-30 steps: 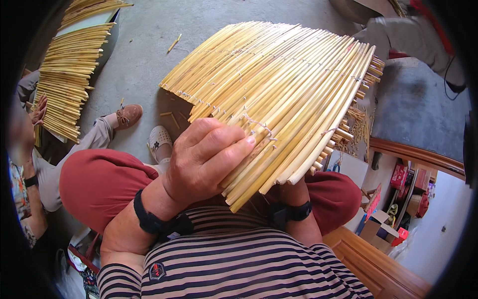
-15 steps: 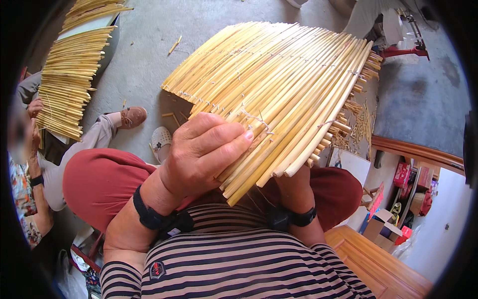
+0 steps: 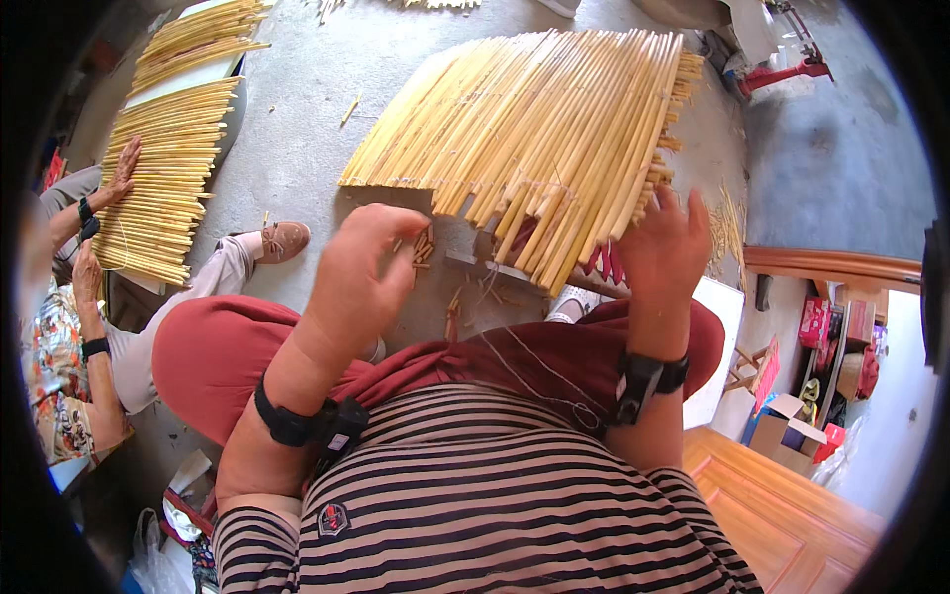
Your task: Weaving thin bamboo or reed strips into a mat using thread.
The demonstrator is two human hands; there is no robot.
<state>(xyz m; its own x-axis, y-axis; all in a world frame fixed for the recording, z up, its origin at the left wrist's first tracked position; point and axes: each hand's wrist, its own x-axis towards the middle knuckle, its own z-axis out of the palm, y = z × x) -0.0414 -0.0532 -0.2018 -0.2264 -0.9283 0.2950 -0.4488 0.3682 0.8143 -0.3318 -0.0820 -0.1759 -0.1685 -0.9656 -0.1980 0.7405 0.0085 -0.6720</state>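
A mat of yellow reed-like sticks [image 3: 515, 129], bound with white thread, lies in front of my knees with uneven near ends. My left hand [image 3: 364, 259] hovers off the mat's near left edge, its fingers loosely curled and a gap showing between thumb and forefinger; nothing is visible in it. Beside the mat's right edge my right hand [image 3: 671, 243] is raised with its fingers apart. Whether its fingertips touch the sticks I cannot tell. A white thread [image 3: 529, 354] runs loosely across my lap, and another strand hangs below the mat's near ends.
On the left, a co-worker's hand [image 3: 123, 170] rests on a second stick mat [image 3: 163, 183] laid over a table. Short stick offcuts [image 3: 424, 249] lie on the grey floor [image 3: 307, 129]. To the right are a red metal clamp-like tool [image 3: 782, 77], a cardboard box [image 3: 787, 436] and a wooden panel [image 3: 782, 505].
My left hand has let go of the mat's near corner and drawn back left. My right hand has come out from under the mat to its right side. The mat has shifted away from me.
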